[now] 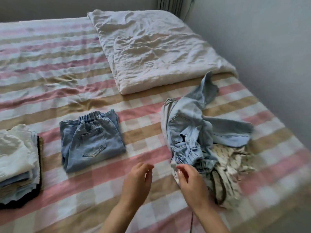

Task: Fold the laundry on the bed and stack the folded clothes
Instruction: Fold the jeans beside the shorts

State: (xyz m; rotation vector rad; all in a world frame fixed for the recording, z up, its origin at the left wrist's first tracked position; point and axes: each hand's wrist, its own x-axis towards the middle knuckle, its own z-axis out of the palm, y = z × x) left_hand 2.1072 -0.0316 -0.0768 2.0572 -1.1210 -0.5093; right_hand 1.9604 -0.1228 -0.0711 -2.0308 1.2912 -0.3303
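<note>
Though empty, L hand [137, 179], R hand [191, 184] half-curled.

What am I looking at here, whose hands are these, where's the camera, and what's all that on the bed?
There is no machine here. A person is folding laundry, and one camera worn on their head looks forward and down, so you see their own arms. The left hand hovers over the bed with loosely curled fingers, holding nothing. The right hand is at the edge of an unfolded pile of pale denim and a patterned garment. The blur hides whether it grips any cloth. Left of the hands lie folded jeans, and further left a stack of folded clothes. A folded white quilt lies at the far end.
</note>
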